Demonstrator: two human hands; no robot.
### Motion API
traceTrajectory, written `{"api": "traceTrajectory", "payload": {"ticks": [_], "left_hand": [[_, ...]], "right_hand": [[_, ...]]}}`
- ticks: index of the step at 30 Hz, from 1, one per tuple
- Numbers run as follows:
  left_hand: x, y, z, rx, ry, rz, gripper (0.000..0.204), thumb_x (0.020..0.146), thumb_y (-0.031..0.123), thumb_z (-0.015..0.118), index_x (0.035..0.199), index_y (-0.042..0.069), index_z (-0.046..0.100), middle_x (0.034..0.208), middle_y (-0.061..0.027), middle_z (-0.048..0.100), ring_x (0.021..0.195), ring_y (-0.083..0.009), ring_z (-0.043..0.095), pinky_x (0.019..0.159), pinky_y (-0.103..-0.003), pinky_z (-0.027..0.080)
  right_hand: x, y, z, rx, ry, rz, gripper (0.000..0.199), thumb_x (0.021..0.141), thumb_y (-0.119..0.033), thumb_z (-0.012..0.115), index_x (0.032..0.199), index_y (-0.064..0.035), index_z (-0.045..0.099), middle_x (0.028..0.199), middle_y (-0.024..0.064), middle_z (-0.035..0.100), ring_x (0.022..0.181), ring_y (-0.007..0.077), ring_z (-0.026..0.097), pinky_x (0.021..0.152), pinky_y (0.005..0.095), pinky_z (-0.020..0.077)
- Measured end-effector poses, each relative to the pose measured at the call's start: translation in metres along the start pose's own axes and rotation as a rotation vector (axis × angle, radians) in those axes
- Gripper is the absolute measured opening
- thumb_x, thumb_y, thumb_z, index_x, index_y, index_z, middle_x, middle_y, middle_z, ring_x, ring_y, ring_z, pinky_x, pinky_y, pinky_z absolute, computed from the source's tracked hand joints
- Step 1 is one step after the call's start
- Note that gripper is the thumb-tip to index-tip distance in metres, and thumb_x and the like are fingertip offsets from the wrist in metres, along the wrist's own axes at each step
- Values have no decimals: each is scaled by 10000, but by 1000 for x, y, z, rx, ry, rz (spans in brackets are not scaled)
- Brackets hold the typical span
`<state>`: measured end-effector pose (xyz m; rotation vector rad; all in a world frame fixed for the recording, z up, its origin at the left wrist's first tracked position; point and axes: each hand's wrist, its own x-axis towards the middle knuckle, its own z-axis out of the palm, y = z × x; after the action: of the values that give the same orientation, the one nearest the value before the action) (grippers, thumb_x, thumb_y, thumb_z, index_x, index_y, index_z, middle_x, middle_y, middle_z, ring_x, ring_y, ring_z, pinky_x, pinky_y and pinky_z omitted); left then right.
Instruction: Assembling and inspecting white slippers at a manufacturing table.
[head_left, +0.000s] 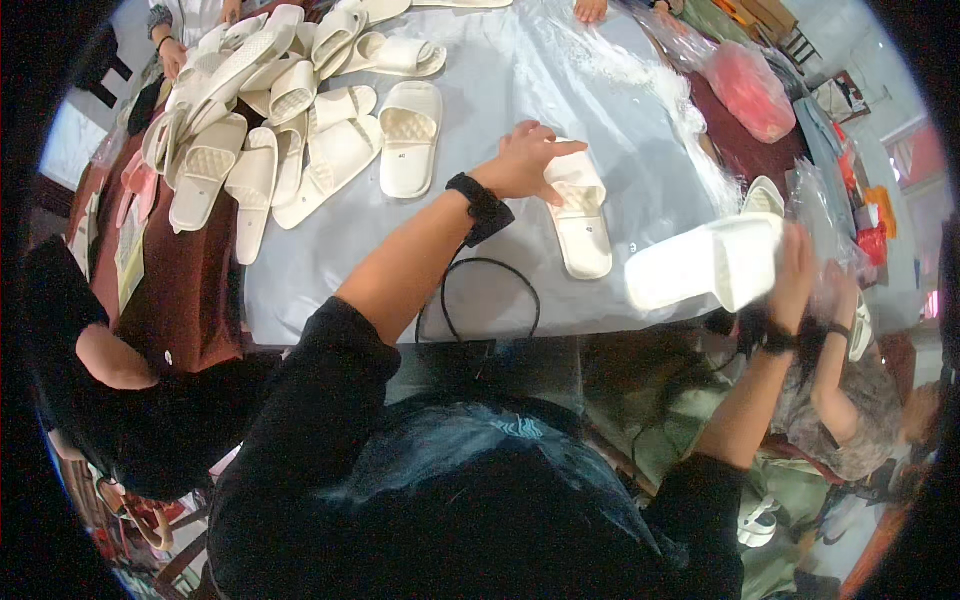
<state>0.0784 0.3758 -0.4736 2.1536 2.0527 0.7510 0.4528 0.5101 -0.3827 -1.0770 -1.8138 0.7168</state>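
Note:
My left hand (525, 162) reaches over the table with thumb and index finger spread apart, open beside the toe end of a white slipper (585, 243). Its thumb lies against or just over that slipper's strap. At the right, my right hand (795, 265), slightly blurred, is closed on the strap end of another white slipper (670, 272), which looks overexposed and tilts above the table's right front edge. A single white slipper (408, 150) lies left of my left hand, next to a big heap of white slippers (255, 60).
Grey sheeting (480, 90) covers the table. A black cable loop (535, 290) hangs by its front edge. Clear plastic bags and a pink bundle (750, 90) lie at the far right. Other people's hands show at the far edge (590, 10), upper left (172, 58) and right (840, 295).

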Motion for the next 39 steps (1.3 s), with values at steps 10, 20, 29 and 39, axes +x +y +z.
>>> {"api": "traceTrajectory", "payload": {"ticks": [10,20,29,39], "left_hand": [[-124,3,-41,-489,-82,-367,777,839,226,709,1489,163,287,1352,-169,519,1070,-284,593,892,-399,481],[-145,16,-16,-137,-27,-192,681,632,97,820,1264,143,568,1230,-158,514,1141,-367,474,961,-429,437],[-173,34,-52,-244,-349,-112,858,621,62,809,1394,196,459,1272,-174,468,1183,-381,442,1019,-419,392],[-214,28,-120,-373,57,-365,394,754,-29,680,1143,22,633,1004,-143,656,904,-255,636,856,-317,477]], "right_hand": [[33,-89,243,48,-788,-536,198,935,-209,535,992,-36,615,781,170,602,714,302,563,691,345,455],[-46,-17,176,-394,-548,-409,400,764,-124,729,1142,-67,613,1093,175,617,1020,351,548,892,428,418],[-99,-5,170,-174,-638,-207,477,738,-136,753,1195,-107,621,1294,217,499,1213,374,444,1037,413,365],[68,101,54,-476,202,-148,130,811,-147,627,851,-49,703,829,167,680,788,340,653,715,407,500]]}}
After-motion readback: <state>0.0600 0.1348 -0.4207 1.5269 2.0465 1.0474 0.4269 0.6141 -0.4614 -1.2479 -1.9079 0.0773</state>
